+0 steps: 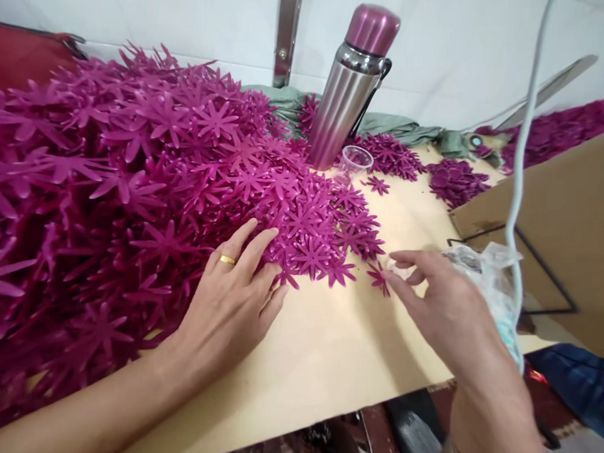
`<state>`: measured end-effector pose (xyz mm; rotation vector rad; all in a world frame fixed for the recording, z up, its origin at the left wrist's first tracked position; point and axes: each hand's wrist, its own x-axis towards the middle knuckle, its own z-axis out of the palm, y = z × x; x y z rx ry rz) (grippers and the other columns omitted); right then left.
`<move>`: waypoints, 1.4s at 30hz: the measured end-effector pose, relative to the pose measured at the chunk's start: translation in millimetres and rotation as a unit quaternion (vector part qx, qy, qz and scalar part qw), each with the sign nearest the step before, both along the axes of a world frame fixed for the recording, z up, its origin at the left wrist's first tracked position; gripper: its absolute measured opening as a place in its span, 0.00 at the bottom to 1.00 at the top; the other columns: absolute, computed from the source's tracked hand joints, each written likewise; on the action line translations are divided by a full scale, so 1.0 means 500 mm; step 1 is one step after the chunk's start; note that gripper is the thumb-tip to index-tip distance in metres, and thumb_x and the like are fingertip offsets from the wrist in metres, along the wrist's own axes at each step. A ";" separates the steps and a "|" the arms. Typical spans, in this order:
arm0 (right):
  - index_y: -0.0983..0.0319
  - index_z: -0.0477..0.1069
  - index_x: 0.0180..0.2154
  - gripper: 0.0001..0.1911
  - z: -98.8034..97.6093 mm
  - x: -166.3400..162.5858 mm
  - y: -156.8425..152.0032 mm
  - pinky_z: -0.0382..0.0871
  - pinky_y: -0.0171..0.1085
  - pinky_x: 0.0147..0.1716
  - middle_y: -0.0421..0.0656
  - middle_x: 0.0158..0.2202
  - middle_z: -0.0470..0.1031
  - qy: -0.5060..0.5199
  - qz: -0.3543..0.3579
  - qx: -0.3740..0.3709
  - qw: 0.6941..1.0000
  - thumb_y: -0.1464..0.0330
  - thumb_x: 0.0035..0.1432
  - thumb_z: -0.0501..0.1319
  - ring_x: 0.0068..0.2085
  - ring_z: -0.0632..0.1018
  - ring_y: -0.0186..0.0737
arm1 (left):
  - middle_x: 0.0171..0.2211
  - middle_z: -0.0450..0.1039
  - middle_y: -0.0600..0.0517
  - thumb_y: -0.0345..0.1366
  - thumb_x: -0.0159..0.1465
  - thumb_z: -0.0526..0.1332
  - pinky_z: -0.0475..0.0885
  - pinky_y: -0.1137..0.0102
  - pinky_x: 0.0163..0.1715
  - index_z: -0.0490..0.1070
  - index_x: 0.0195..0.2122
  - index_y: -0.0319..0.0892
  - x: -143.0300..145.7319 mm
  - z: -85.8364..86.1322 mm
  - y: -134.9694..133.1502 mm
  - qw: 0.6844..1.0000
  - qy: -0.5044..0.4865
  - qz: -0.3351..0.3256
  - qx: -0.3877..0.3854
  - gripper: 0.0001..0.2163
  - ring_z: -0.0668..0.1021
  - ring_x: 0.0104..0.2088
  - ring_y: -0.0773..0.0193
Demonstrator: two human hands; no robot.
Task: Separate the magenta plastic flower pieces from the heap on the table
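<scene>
While spreading the empty left hand (232, 293) by a big pile of purple flowers (167, 182), curls the right hand (443, 300), fingers apart, likely holding nothing, by one loose flower (379, 278). Looks far from done, with few apart, most left heaped.

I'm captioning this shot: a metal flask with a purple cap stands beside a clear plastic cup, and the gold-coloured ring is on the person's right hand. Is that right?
Not quite: the head view shows the gold-coloured ring on the left hand. The metal flask does stand beside the clear plastic cup.
</scene>
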<state>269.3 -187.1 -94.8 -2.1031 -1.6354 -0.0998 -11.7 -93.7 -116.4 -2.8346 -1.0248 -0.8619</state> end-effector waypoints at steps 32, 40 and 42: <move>0.64 0.73 0.55 0.17 -0.111 -0.087 -0.001 0.73 0.58 0.50 0.58 0.51 0.74 -0.029 0.039 0.039 0.998 0.67 0.68 0.56 0.51 0.75 0.58 | 0.48 0.79 0.47 0.31 0.63 0.64 0.75 0.67 0.53 0.70 0.59 0.42 0.058 -0.018 0.131 0.870 -0.376 -0.122 -0.296 0.22 0.80 0.47 0.62; 0.64 0.73 0.53 0.16 -0.061 -0.157 0.023 0.71 0.59 0.54 0.56 0.54 0.76 -0.063 0.119 0.055 0.989 0.74 0.68 0.54 0.54 0.75 0.58 | 0.54 0.78 0.46 0.40 0.72 0.47 0.78 0.63 0.45 0.69 0.61 0.44 0.067 0.031 0.125 0.726 -0.479 -0.117 -0.478 0.21 0.80 0.51 0.57; 0.62 0.74 0.50 0.14 -0.038 -0.151 0.035 0.70 0.59 0.54 0.55 0.52 0.77 -0.069 0.118 0.065 0.988 0.74 0.68 0.55 0.53 0.75 0.57 | 0.50 0.80 0.45 0.40 0.73 0.42 0.78 0.61 0.44 0.70 0.60 0.43 0.062 0.049 0.127 0.727 -0.465 -0.114 -0.492 0.23 0.81 0.48 0.56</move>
